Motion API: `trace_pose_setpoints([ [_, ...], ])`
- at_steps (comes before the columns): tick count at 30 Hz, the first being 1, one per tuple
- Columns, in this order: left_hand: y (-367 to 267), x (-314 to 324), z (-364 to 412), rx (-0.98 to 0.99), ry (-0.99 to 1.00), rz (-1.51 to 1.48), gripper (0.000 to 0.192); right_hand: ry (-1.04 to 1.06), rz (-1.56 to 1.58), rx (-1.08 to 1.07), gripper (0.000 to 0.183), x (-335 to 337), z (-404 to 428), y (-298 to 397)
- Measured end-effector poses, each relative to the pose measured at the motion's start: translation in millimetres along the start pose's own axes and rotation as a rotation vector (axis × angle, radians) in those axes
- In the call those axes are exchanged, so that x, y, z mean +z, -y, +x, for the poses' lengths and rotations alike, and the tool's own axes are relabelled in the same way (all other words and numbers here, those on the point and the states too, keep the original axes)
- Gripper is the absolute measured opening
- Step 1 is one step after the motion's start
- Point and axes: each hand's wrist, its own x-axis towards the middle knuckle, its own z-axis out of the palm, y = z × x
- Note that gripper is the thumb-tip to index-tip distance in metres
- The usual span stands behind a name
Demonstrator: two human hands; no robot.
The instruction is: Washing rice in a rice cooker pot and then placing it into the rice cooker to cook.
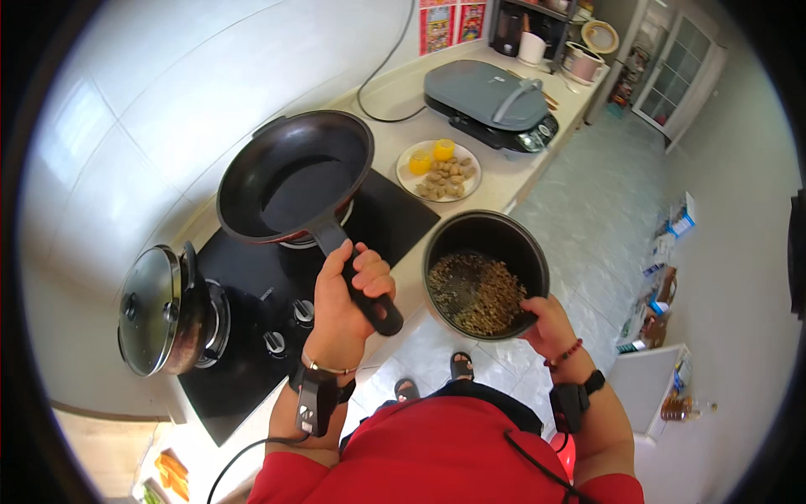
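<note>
My left hand [349, 290] is closed around the black handle of a deep frying pan [302, 183], which sits over the far burner of the gas hob; its dark inside holds nothing that I can see. My right hand [549, 324] grips the rim of a round dark-lined pot [434, 302], thumb inside and fingers hidden behind the wall. Brown grains or seeds [497, 293] lie loose across the bottom of that pot. It is held in the air, tilted towards me, past the counter's front edge.
A lidded pot [148, 315] stands on the near burner of the black glass hob [252, 378]. Beyond the hob are a plate [406, 179] with corn pieces and peanuts in shells, and a grey electric griddle [485, 94]. A white cabinet [642, 384] stands at right.
</note>
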Motion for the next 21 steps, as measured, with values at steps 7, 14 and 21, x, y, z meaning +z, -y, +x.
trace_pose_setpoints([
  [7,-8,0,-25,0.059,-0.094,0.046,0.014,0.262,-0.17,0.209,0.049,36,110,11],
  [14,-5,-5,-26,0.106,-0.116,0.074,0.015,0.232,-0.271,0.175,0.048,66,160,12],
  [21,-12,0,-31,0.11,-0.141,0.131,0.013,0.164,-0.308,0.128,0.045,83,173,11],
])
